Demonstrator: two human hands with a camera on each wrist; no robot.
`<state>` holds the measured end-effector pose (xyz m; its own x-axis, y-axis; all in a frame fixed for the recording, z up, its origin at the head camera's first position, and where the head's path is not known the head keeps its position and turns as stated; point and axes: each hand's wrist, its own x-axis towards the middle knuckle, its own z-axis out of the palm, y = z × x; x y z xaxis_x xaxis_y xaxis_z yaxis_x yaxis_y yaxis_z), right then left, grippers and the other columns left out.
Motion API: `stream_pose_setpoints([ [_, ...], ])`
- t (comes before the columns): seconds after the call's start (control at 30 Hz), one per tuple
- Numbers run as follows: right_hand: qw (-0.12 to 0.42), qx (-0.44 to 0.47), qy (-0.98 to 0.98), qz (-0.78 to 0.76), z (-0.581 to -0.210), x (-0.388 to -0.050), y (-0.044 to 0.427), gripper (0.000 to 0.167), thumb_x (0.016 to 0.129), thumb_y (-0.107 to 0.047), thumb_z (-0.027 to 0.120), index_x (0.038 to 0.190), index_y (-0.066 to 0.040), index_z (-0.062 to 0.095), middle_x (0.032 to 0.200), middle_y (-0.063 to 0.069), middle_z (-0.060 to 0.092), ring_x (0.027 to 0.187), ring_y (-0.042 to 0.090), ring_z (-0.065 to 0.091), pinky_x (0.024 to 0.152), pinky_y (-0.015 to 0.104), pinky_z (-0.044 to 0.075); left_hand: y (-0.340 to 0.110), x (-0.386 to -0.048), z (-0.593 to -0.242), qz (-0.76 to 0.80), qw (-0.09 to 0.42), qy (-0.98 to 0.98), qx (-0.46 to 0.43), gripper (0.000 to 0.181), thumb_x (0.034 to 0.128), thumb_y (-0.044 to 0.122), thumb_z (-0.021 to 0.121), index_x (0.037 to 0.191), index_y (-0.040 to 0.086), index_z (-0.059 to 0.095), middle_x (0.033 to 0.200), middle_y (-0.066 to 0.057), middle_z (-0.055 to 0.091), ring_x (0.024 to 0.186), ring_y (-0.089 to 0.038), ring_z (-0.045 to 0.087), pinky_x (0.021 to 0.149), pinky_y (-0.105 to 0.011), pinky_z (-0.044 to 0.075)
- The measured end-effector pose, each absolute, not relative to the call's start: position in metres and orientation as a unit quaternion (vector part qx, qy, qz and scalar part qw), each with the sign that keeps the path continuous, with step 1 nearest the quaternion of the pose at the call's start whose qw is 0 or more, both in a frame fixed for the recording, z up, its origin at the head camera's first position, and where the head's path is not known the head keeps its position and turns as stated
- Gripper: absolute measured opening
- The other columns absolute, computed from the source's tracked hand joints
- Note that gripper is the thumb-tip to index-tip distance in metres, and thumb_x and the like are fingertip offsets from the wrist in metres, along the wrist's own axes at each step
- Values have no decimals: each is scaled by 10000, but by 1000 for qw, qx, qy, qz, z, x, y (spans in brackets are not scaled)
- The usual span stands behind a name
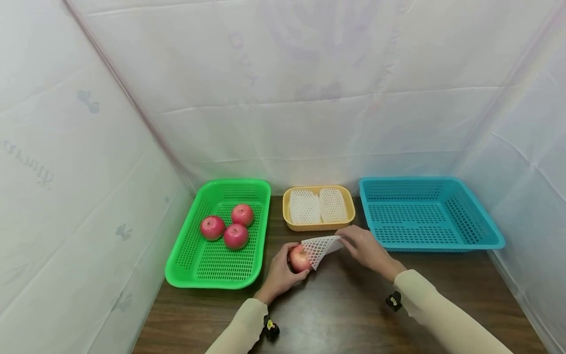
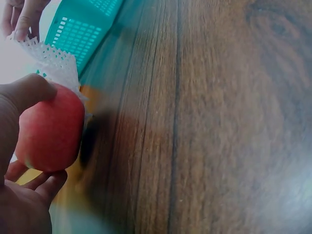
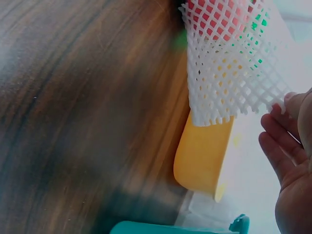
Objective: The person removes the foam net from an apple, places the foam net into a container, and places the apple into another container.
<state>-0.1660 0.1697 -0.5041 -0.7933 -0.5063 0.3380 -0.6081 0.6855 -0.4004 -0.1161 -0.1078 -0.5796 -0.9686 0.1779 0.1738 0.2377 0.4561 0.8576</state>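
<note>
A red apple (image 1: 299, 259) is held in my left hand (image 1: 281, 271), thumb on one side and fingers on the other, just above the brown table. A white foam net sleeve (image 1: 319, 247) covers the apple's right part, and its free end stretches toward my right hand (image 1: 363, 248). That hand pinches the sleeve's edge between thumb and fingertips, as the right wrist view shows with the net (image 3: 219, 73) hanging open-meshed. In the left wrist view the bare side of the apple (image 2: 51, 129) faces the camera.
On the left, a green basket (image 1: 261, 236) holds three red apples (image 1: 236, 236). A small yellow basket (image 1: 320, 226) at the back contains folded white foam nets (image 1: 305, 207). To the right stands a blue basket (image 1: 404, 211). White sheeting (image 1: 283, 132) hangs behind the table.
</note>
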Motion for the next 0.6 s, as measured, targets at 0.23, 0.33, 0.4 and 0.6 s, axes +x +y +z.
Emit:
stream_pose_setpoints([
  [0.23,107,285,-917,259,-502,-168,171,212,947,-111,748,1157,-78,745,1089,51,746,1006,205,705,865,411,596,-111,-113,-583,-512,44,-848,-130,767,731,139,919,1386,112,520,1325,-50,637,1181,-179,620,1029,-418,503],
  [0.33,125,279,-915,262,-499,-172,175,209,950,-107,744,1153,-57,735,1104,76,741,1022,239,706,872,437,592,-112,-115,-583,-495,61,-854,-147,796,726,127,917,1414,72,522,1358,-84,612,1219,-228,605,1048,-467,486],
  [0.4,147,278,-911,266,-496,-176,177,199,945,-92,745,1135,-36,729,1101,98,740,1014,261,710,865,453,592,-113,-116,-583,-487,72,-856,-159,800,721,117,918,1421,50,537,1372,-107,594,1241,-263,590,1057,-501,474],
  [0.6,191,266,-904,275,-484,-183,181,180,935,-86,751,1094,-9,721,1071,136,743,948,276,727,808,450,608,-112,-119,-587,-483,101,-849,-188,782,675,53,943,1375,35,595,1355,-117,592,1246,-280,583,1050,-501,471],
])
